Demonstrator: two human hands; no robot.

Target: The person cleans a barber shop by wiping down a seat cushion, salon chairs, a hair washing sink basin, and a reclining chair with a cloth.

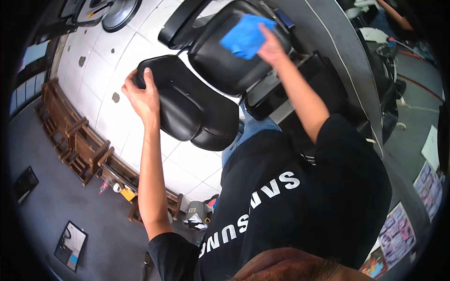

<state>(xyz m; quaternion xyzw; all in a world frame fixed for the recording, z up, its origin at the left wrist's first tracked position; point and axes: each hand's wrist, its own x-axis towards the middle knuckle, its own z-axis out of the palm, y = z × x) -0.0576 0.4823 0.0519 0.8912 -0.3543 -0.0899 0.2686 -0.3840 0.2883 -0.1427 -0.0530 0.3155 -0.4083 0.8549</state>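
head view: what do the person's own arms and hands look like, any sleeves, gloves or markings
Both the left hand and the right hand are human and ungloved, with no ring, watch or band to be seen, though the right is a little blurred. The forearms are bare, without cables, and run into short, plain black sleeves of a black shirt with large white letters.

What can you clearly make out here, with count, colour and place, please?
Chair: one, black, centre
Cloth: one, blue, over the chair's seat
Floor tiles: many, white, around the chair
Wooden furniture: count unclear, brown, left
Round base: one, silvery, top left
Framed panels: two, dark-edged, lower left
Container: one, grey, beside the wooden furniture
Posters: at least two, multicoloured, lower right
Shirt: one, black with white letters, bottom centre
Jeans: one pair, blue, beside the chair
Left hand: one, bare, gripping the backrest's edge
Right hand: one, bare, touching the cloth
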